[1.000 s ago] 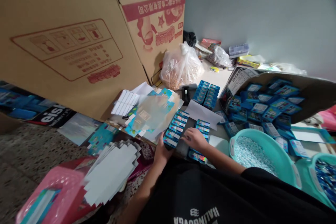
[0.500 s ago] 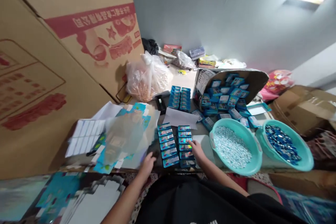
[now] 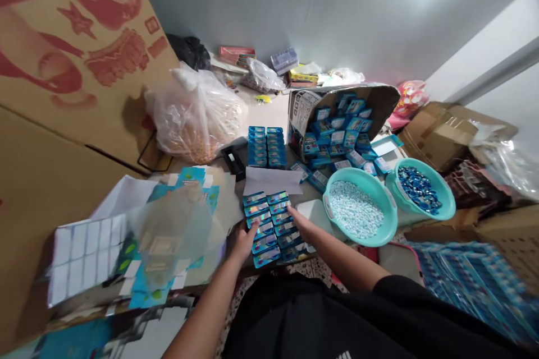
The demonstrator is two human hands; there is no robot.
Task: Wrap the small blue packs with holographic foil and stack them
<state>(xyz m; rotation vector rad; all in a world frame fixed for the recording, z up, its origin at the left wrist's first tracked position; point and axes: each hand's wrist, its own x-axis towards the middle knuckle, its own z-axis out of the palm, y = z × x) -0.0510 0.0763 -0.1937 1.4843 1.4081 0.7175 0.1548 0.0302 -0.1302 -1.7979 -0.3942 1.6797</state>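
Two rows of small blue boxes [image 3: 272,225] lie on the table edge in front of me. My left hand [image 3: 243,242] rests against the left side of the rows, fingers curled along the boxes. My right hand [image 3: 300,219] presses against their right side, fingers extended along the boxes. The block of boxes sits squeezed between both hands. A white sheet [image 3: 269,180] lies just behind the rows.
Another block of blue boxes [image 3: 266,147] lies farther back. A tipped carton [image 3: 379,102] spills blue boxes. Two teal basins hold white pellets [image 3: 356,213] and blue pieces [image 3: 419,188]. A plastic bag [image 3: 193,115], large cardboard boxes [image 3: 63,67] and flat packaging sheets [image 3: 168,230] stand left.
My head has turned right, so the view has swung to show both basins. The left hand went from gripping the left row, briefly off it, back to its side; the right stayed on the rows.
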